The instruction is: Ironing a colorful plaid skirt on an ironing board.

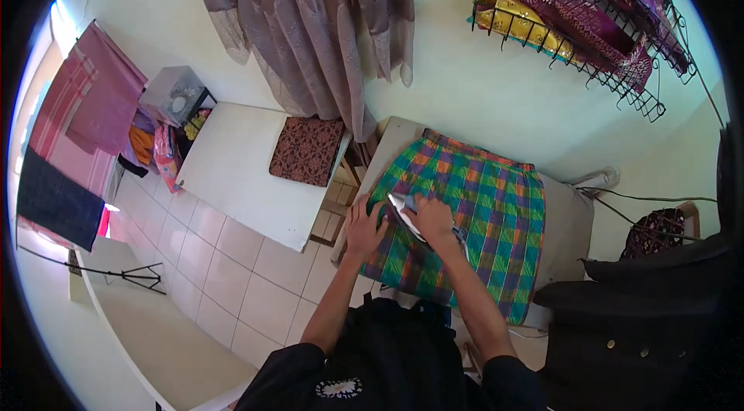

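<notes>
A plaid skirt (494, 213) in green, orange and purple, with a gathered waistband at the wall side, lies spread over a padded ironing surface (567, 225). My right hand (431, 220) is closed around the handle of a clothes iron (405, 219), whose tip points up and left on the skirt's left part. Just left of the tip, my left hand (366, 228) rests on the skirt's left edge with its fingers apart and pressed down. The iron's soleplate is hidden against the cloth.
A folded dark patterned cloth (308, 150) lies on a white table (244, 172) at the left. Mauve garments (302, 21) hang above it. A wire rack (558, 39) with folded fabrics is on the wall. Cords (645, 197) run at the right, near a hanging black garment (628, 318).
</notes>
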Action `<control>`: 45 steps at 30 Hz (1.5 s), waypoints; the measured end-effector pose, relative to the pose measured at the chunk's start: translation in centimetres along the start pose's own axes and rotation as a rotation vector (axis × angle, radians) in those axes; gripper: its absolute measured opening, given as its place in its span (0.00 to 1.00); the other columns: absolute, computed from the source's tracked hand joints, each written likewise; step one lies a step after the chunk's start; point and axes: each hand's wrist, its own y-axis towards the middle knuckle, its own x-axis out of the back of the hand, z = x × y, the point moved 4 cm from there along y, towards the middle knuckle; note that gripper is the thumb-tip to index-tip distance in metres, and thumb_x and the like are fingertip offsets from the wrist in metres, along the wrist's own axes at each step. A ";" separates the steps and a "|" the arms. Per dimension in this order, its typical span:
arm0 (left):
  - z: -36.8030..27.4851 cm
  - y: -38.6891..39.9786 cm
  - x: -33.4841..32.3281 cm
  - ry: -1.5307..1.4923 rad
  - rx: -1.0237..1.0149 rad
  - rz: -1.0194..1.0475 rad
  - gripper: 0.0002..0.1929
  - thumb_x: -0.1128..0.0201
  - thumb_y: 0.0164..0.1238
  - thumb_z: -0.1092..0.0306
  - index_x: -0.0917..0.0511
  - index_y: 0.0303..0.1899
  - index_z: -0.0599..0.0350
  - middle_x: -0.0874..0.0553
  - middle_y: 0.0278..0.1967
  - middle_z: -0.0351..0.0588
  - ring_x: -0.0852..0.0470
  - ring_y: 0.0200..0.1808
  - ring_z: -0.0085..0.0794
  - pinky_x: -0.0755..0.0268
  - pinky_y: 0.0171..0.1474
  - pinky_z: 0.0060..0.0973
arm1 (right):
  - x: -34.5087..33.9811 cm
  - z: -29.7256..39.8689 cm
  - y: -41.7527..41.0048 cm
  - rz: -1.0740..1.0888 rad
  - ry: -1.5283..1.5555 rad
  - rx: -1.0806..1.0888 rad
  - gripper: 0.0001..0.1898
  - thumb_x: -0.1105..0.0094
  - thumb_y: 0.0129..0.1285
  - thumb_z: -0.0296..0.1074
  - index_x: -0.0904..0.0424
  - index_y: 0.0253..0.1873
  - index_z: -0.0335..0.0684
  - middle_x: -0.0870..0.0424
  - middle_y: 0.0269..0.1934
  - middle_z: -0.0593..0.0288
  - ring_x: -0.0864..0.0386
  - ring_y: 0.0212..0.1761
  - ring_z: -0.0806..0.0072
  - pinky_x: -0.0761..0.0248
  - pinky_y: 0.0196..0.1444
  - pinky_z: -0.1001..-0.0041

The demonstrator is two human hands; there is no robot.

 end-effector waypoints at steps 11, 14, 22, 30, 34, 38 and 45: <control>0.6 6.0 -2.3 0.052 0.019 0.033 0.26 0.37 0.62 0.60 0.28 0.62 0.51 0.30 0.60 0.56 0.33 0.61 0.51 0.38 0.62 0.45 | 0.5 -1.6 4.4 -0.046 -0.016 -0.061 0.29 0.41 0.62 0.63 0.25 0.50 0.40 0.16 0.33 0.48 0.15 0.35 0.53 0.21 0.36 0.57; 0.8 7.2 -2.3 0.059 0.052 0.072 0.28 0.36 0.61 0.59 0.29 0.64 0.50 0.29 0.56 0.55 0.31 0.58 0.51 0.37 0.60 0.44 | 1.1 -1.7 5.1 -0.040 -0.030 -0.019 0.29 0.40 0.61 0.63 0.24 0.50 0.39 0.16 0.33 0.47 0.14 0.36 0.52 0.21 0.37 0.56; 0.9 9.5 -3.8 0.100 0.102 0.091 0.32 0.35 0.60 0.58 0.30 0.68 0.45 0.29 0.53 0.55 0.29 0.55 0.52 0.36 0.57 0.46 | 1.2 -2.9 8.0 -0.081 0.004 -0.113 0.29 0.40 0.61 0.63 0.24 0.49 0.39 0.15 0.34 0.47 0.14 0.36 0.52 0.21 0.36 0.56; 0.3 10.7 -5.4 0.145 0.148 0.039 0.32 0.35 0.60 0.57 0.31 0.69 0.43 0.29 0.52 0.56 0.31 0.55 0.52 0.37 0.57 0.46 | 0.9 -3.9 9.6 -0.091 -0.030 -0.180 0.29 0.40 0.61 0.62 0.24 0.51 0.38 0.15 0.34 0.45 0.14 0.37 0.51 0.21 0.38 0.56; -0.3 10.7 -5.5 0.179 0.158 0.038 0.30 0.38 0.63 0.60 0.31 0.68 0.50 0.30 0.59 0.58 0.33 0.60 0.55 0.40 0.63 0.47 | 1.1 -4.3 9.7 -0.035 -0.006 -0.090 0.30 0.39 0.61 0.63 0.25 0.53 0.40 0.15 0.35 0.46 0.14 0.37 0.50 0.21 0.38 0.55; -1.7 10.4 -6.1 0.174 -0.086 -0.024 0.27 0.41 0.67 0.63 0.31 0.67 0.58 0.34 0.69 0.57 0.36 0.69 0.51 0.48 0.72 0.50 | 1.8 -4.8 10.0 -0.071 0.032 -0.228 0.29 0.39 0.61 0.62 0.25 0.51 0.40 0.15 0.35 0.46 0.14 0.36 0.50 0.21 0.38 0.54; -2.9 8.6 -6.4 0.144 -0.130 0.011 0.27 0.45 0.71 0.64 0.34 0.69 0.60 0.36 0.72 0.58 0.42 0.75 0.48 0.56 0.77 0.49 | 1.8 -5.1 4.8 -0.051 0.045 -0.148 0.28 0.39 0.61 0.61 0.25 0.49 0.38 0.16 0.30 0.47 0.15 0.32 0.50 0.22 0.34 0.55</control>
